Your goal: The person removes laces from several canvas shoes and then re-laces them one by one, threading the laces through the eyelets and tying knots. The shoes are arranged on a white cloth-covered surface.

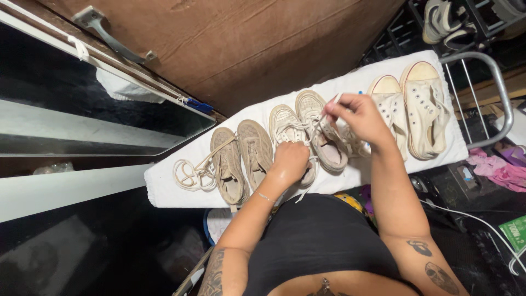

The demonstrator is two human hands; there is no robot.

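Looking down, I see my left hand (290, 160) closest to me, curled tight on the heel end of a white sneaker (289, 134) & pressing it flat on the white cloth (164, 192). That shoe's long way runs from me out toward the door (246, 44). A bit farther, my right hand (359, 118) pinches a white lace (329, 109) between thumb & fingers, up over the next shoe (320, 131). Lace goes down-left from those fingers, so the right hand is nearer it. Two tan shoes (241, 159) lie left w/ a loose lace (192, 172); two cream high-tops (411, 107) lie right.
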